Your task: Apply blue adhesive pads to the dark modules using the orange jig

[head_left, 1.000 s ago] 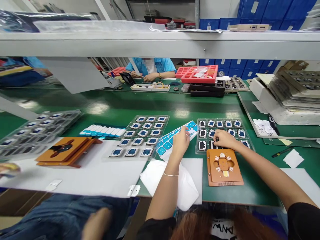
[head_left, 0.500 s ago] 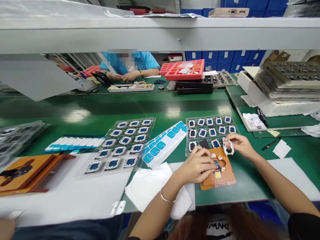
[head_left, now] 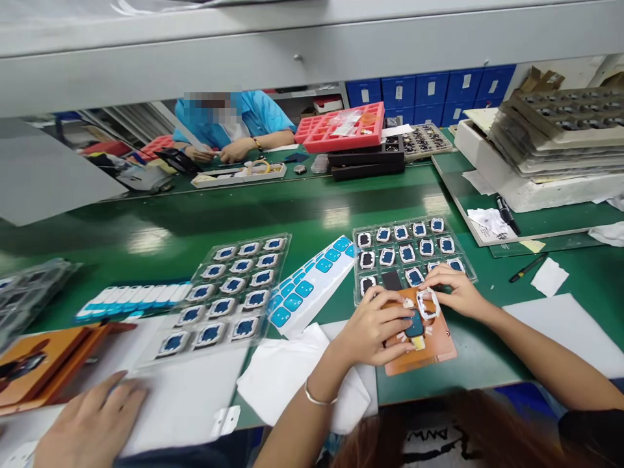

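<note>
My right hand (head_left: 453, 292) pinches a thin white square frame (head_left: 429, 304) with an open middle, held over the right part of an orange fixture plate (head_left: 441, 348). My left hand (head_left: 373, 325) lies over the plate's left side, fingers spread, tips by a dark blue rounded-square piece (head_left: 414, 323) with a yellow tab (head_left: 418, 342). I cannot tell how firmly these fingertips press. Just behind the plate sits a clear tray (head_left: 397, 263) of several white-framed parts, most with blue faces, some black. My right hand covers its near right corner.
Left of the tray are blue sticker sheets (head_left: 312, 286) and another filled clear tray (head_left: 229, 283). A white cloth (head_left: 277, 370) lies by my left forearm. At lower left rests a co-worker's hand (head_left: 92, 419). Another person (head_left: 234, 130) sits across the bench under the shelf (head_left: 219, 58).
My right hand has brought the white frame left and down over the plate. The blue piece shows more clearly. A co-worker's hand has come in at lower left, and the view has tilted slightly.
</note>
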Demonstrator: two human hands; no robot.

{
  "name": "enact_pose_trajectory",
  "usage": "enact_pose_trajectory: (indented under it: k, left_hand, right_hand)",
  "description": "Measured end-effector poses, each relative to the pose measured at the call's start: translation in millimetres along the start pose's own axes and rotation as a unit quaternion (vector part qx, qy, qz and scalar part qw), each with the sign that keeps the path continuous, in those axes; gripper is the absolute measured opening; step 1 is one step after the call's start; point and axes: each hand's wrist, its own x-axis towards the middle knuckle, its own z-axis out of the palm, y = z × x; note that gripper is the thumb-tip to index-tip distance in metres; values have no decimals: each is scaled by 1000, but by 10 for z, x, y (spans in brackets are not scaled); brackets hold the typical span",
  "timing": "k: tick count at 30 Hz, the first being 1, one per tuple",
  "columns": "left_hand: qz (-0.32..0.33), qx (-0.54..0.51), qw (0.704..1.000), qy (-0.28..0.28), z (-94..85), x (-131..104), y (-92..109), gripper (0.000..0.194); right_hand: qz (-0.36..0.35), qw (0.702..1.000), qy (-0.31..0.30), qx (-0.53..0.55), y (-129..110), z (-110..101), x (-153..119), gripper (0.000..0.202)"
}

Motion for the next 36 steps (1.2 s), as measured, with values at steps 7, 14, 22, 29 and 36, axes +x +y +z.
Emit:
enact_pose_trajectory:
  k: [7, 14, 22, 29, 36]
  left_hand:
    - [-13, 10, 1000, -21, -8, -5, 14, 24]
    - [-4, 4, 1000, -18, -20, 3, 22, 24]
    - [-2, -8, 1000, -14, -16, 10, 27, 23]
    - [-5, 22, 999, 24, -16, 3, 37, 28]
    - [-81, 105, 986, 101, -27, -12, 35, 45]
  right_hand:
    - [72, 996, -29, 46, 53, 59, -24, 38]
    - [127, 984, -88, 86, -41, -90, -28, 35]
    - [-42, 986, -152, -54, -213, -299, -33, 28]
    - [-130, 979, -114, -106, -245, -231, -22, 28]
    - [-197, 969, -71, -135, -332, 2, -96, 31]
